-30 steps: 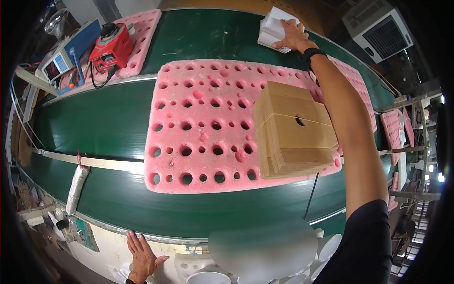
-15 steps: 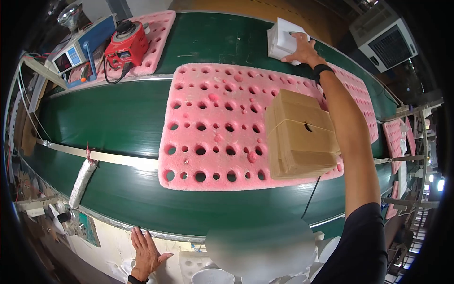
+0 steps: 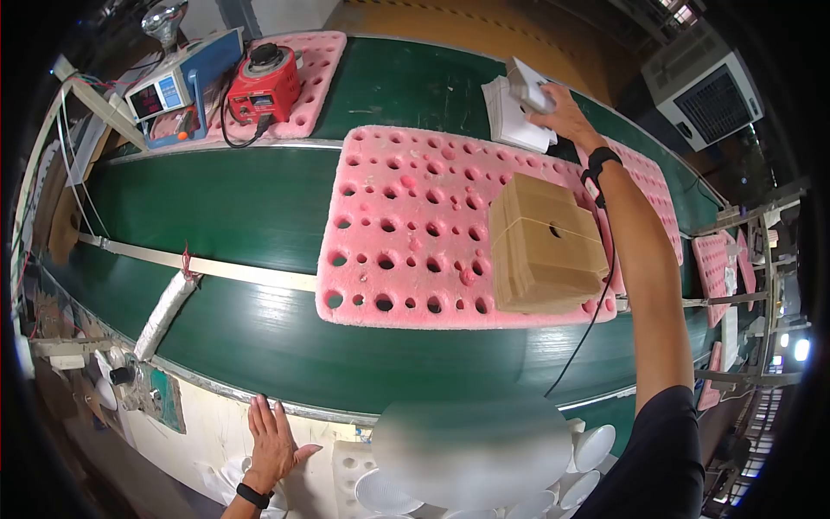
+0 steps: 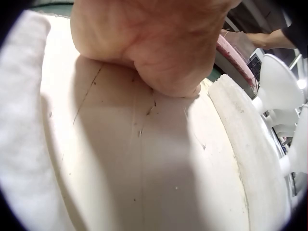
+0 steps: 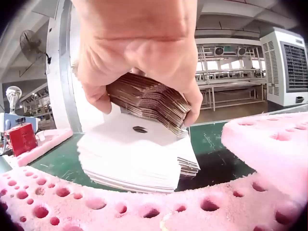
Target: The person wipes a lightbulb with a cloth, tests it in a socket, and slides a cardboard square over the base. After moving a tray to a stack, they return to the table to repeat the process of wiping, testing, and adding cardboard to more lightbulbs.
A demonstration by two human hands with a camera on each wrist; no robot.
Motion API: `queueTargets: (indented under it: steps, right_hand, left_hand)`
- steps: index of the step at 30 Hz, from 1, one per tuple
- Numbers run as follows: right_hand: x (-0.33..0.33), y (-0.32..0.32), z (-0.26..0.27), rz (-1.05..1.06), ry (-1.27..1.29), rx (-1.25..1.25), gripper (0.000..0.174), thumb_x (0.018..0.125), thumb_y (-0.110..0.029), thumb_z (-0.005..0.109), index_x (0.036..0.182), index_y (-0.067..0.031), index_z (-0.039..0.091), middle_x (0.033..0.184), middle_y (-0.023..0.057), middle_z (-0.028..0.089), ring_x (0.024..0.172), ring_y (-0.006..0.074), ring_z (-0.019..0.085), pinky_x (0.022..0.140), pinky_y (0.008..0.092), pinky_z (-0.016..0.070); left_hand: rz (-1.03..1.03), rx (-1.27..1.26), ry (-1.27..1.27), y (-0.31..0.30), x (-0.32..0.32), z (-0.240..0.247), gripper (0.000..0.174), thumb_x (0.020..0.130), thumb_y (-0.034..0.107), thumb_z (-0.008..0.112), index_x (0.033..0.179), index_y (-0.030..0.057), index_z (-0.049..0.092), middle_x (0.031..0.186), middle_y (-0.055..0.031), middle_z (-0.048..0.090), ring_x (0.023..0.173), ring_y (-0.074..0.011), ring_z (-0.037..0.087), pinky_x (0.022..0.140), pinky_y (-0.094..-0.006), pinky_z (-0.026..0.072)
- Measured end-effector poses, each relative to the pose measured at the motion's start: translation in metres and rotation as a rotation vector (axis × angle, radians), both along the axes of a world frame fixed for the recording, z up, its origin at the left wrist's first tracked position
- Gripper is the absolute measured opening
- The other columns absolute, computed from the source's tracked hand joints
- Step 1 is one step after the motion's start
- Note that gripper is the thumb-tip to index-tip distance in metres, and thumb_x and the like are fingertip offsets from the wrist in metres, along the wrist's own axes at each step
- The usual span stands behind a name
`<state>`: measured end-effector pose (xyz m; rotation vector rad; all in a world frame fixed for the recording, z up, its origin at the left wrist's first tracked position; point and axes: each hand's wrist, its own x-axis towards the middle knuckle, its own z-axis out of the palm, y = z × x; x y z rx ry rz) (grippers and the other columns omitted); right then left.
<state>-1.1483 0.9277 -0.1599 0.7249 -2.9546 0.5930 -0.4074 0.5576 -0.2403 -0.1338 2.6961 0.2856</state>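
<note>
As the right hand (image 5: 139, 53) grips sheets (image 5: 153, 100), more lie beneath.

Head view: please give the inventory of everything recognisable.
Foam boards: at least four, pink, centre and sides
Brown cards: one stack, brown, on centre board
White cards: one stack, white, far edge
Red box: one, red, upper left
Meter: one, blue-white, beside red box
Bulb: one, silvery, top left
Air cooler: one, white, upper right
Wrapped rod: one, white, lower left
Cones: several, white, bottom
Bench strips: several, green, under boards
Left grip: one, black wristband, at pale counter
Right grip: one, black wristband, holding white cards
</note>
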Motion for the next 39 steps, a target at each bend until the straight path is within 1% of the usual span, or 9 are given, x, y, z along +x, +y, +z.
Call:
queueTargets:
  steps: [5,15,17,19,21,25,29,31,39]
  right_hand:
    - [0.008,0.008,0.010,-0.025,-0.125,-0.214,0.077,0.072,-0.032,0.080,0.139,-0.0030,0.054,0.136,0.0202,0.055,0.125,0.0333,0.055,0.108,0.0360,0.0418]
    - [0.038,-0.024,0.012,0.095,-0.061,0.340,0.096,0.079,-0.062,0.074,0.149,-0.0032,0.045,0.158,0.0223,0.035,0.144,0.0327,0.039,0.118,0.0385,0.0315]
    - [0.046,-0.022,0.051,-0.042,-0.302,-0.112,0.101,0.080,-0.068,0.071,0.146,0.0050,0.046,0.145,0.0253,0.052,0.135,0.0344,0.051,0.113,0.0360,0.0380]
    - [-0.004,0.008,0.023,-0.211,-0.173,-0.251,0.102,0.078,-0.068,0.074,0.142,0.0078,0.048,0.141,0.0262,0.054,0.134,0.0325,0.051,0.111,0.0404,0.0403]
    - [0.000,0.016,0.033,-0.380,-0.634,-0.190,0.095,0.079,-0.069,0.072,0.137,0.0036,0.056,0.133,0.0235,0.060,0.125,0.0316,0.058,0.103,0.0405,0.0455]
    - [0.036,0.004,0.038,-0.272,-0.807,-0.309,0.092,0.077,-0.071,0.074,0.134,-0.0006,0.057,0.142,0.0212,0.053,0.130,0.0348,0.051,0.105,0.0546,0.0409]
    - [0.002,0.024,-0.007,-0.302,-1.074,-0.657,0.080,0.089,-0.059,0.069,0.148,-0.0093,0.046,0.146,0.0151,0.051,0.138,0.0299,0.044,0.114,0.0558,0.0314]
    - [0.004,0.033,-0.016,-0.335,-1.099,-0.883,0.089,0.085,-0.060,0.074,0.151,-0.0088,0.042,0.151,0.0170,0.045,0.139,0.0334,0.043,0.113,0.0567,0.0332]
    - [0.017,0.029,-0.023,-0.347,-1.139,-1.051,0.080,0.088,-0.055,0.073,0.148,-0.0093,0.045,0.147,0.0119,0.049,0.134,0.0289,0.047,0.115,0.0525,0.0341]
  left_hand:
    - [0.014,0.017,-0.007,0.001,0.003,0.000,0.121,0.086,0.075,0.055,0.150,-0.0187,0.013,0.153,-0.0491,0.003,0.146,-0.0613,0.004,0.116,-0.0684,0.0086]
    - [0.056,0.052,0.025,0.003,-0.003,0.003,0.119,0.086,0.074,0.058,0.149,-0.0179,0.017,0.153,-0.0487,0.008,0.145,-0.0611,0.007,0.116,-0.0674,0.0099]
    - [0.056,0.064,-0.004,0.004,-0.002,0.004,0.120,0.086,0.075,0.056,0.149,-0.0188,0.016,0.153,-0.0489,0.007,0.146,-0.0610,0.006,0.116,-0.0672,0.0087]
    - [0.066,0.066,-0.022,0.002,-0.006,0.000,0.122,0.086,0.076,0.055,0.149,-0.0197,0.014,0.153,-0.0492,0.005,0.146,-0.0610,0.004,0.117,-0.0669,0.0076]
    - [0.041,0.039,-0.010,0.001,0.000,0.000,0.122,0.086,0.076,0.055,0.149,-0.0199,0.015,0.153,-0.0489,0.004,0.146,-0.0607,0.004,0.117,-0.0667,0.0071]
    - [0.077,0.054,-0.081,0.000,-0.005,0.003,0.121,0.086,0.076,0.055,0.149,-0.0199,0.015,0.154,-0.0484,0.004,0.146,-0.0604,0.003,0.116,-0.0670,0.0070]
    - [0.050,0.039,-0.035,0.000,0.000,0.000,0.122,0.086,0.076,0.056,0.150,-0.0188,0.014,0.154,-0.0479,0.002,0.147,-0.0599,0.002,0.116,-0.0675,0.0069]
    - [0.063,0.052,-0.057,0.002,0.000,0.000,0.122,0.086,0.076,0.056,0.150,-0.0184,0.013,0.155,-0.0476,0.002,0.147,-0.0598,0.002,0.116,-0.0676,0.0069]
    - [0.046,0.021,-0.072,0.003,-0.002,0.002,0.121,0.083,0.076,0.059,0.148,-0.0186,0.017,0.153,-0.0481,0.006,0.145,-0.0611,0.005,0.115,-0.0691,0.0109]
